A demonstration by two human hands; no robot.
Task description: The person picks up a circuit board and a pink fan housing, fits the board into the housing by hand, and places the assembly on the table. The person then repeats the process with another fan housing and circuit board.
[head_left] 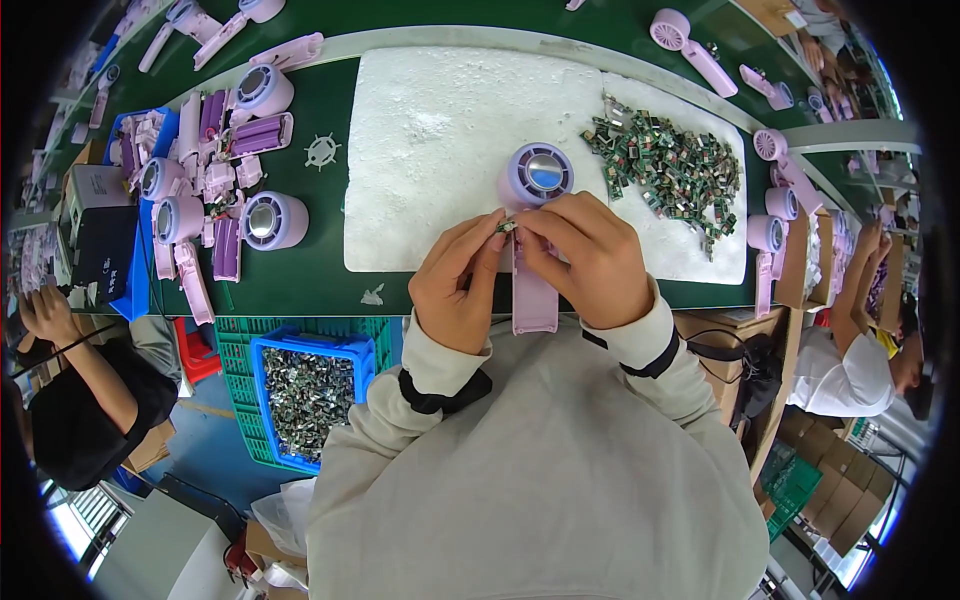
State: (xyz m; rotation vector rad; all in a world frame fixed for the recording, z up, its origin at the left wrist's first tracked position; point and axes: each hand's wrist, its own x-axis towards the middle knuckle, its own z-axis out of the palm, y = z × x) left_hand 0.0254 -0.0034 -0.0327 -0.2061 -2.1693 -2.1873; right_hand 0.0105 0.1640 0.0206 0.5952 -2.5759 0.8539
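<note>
A handheld fan with a lilac round head and an opened pink handle lies on the white foam board, its handle reaching past the near edge toward me. Between the thumb and forefinger of my left hand is a small green circuit board, just beside the neck of the fan. My right hand is closed at the same spot, its fingers bent over the neck. What its fingertips pinch is hidden. A heap of similar green circuit boards covers the right part of the foam.
Left on the green table, fan heads and purple-pink handle parts lie piled beside a blue bin. A blue crate of small parts stands below the table edge. Other people work at both sides; more fans lie beyond the rail.
</note>
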